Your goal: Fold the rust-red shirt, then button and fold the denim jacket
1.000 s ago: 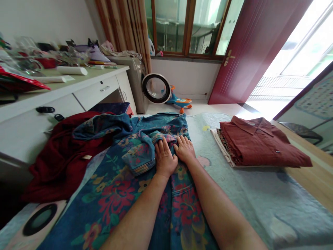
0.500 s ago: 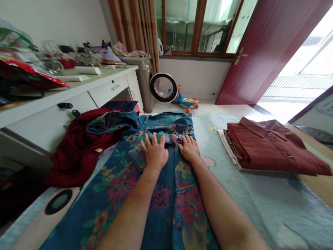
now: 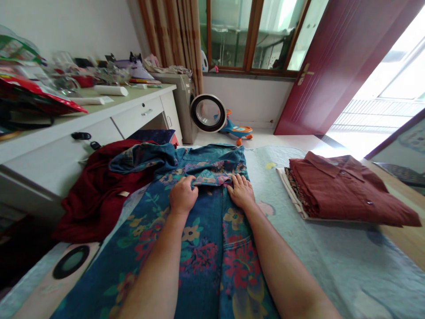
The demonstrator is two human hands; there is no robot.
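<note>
A blue garment with a red and yellow flower print [image 3: 212, 248] lies spread lengthwise on the bed in front of me. My left hand [image 3: 183, 196] is closed, its fingers curled over a folded edge of the floral cloth near the garment's far end. My right hand [image 3: 242, 192] lies flat on the same garment just to the right, fingers stretched out and pressing the cloth down. Both forearms reach forward over the fabric.
A dark red garment [image 3: 94, 190] lies crumpled at the left against a white desk [image 3: 99, 115] crowded with items. A folded rust-red shirt [image 3: 345, 188] tops a small stack on the right. The pale green bedcover [image 3: 332, 257] shows around it. A dark red door [image 3: 335, 62] stands open beyond.
My left hand has slid left and closed on the folded edge of the floral cloth; before, it lay flat with fingers spread. The right hand stays flat in place.
</note>
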